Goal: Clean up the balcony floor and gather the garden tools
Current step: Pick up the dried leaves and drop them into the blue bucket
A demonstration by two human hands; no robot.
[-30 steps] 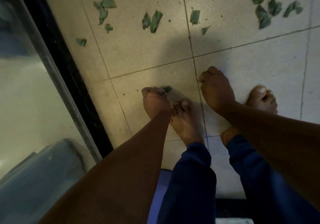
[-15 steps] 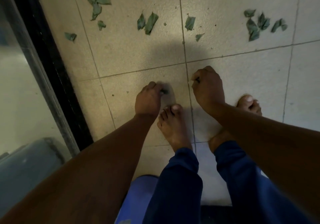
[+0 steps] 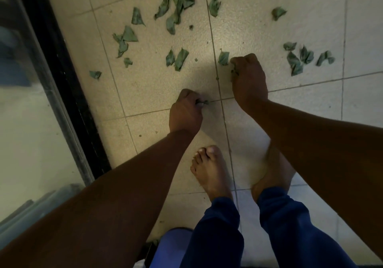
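We pinch leaf scraps in both hands: left hand (image 3: 185,112) curled on a bit, right hand (image 3: 248,79) fisted on scraps beside a leaf (image 3: 223,58). Leaves (image 3: 176,4) lie scattered across the floor (image 3: 310,29); light, limp, best pinched by edges. Door frame (image 3: 68,81) left, bare feet near.

Dull green leaves (image 3: 178,4) all over the far beige speckled tiles (image 3: 244,29) with darker grout lines, black door frame (image 3: 68,85) on the left, dark blue trousers (image 3: 215,236) near, purple-blue thing (image 3: 170,247) beside them.
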